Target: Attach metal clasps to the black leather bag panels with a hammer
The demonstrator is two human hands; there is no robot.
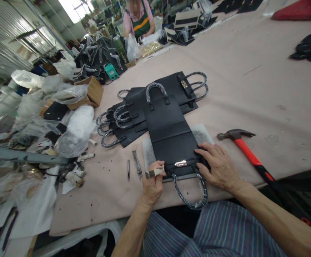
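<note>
**Left hand** [152,184]: grip closed around a pale-handled tool [154,173], which points toward the near edge of the black bag panel [171,137].

**Right hand** [219,166]: fingers spread flat and holding nothing, pressing the panel down just right of the metal clasp [180,163]. The clasp sits between the two hands.

**Step, as judged:** work at the clasp fitting, with the panel steadied on a grey pad [203,132]. Further work there calls for a firm hold-down and a tool tip kept off the leather.

**Surroundings:**
- A hammer [247,151] lies right of the right hand, untouched.
- Two punches [137,167] lie just left of the left grip.
- Stacked panels [131,116] lie beyond the hands on the pink table [265,89].
- The room is a cluttered workshop, with another person [140,25] at the far end.
</note>
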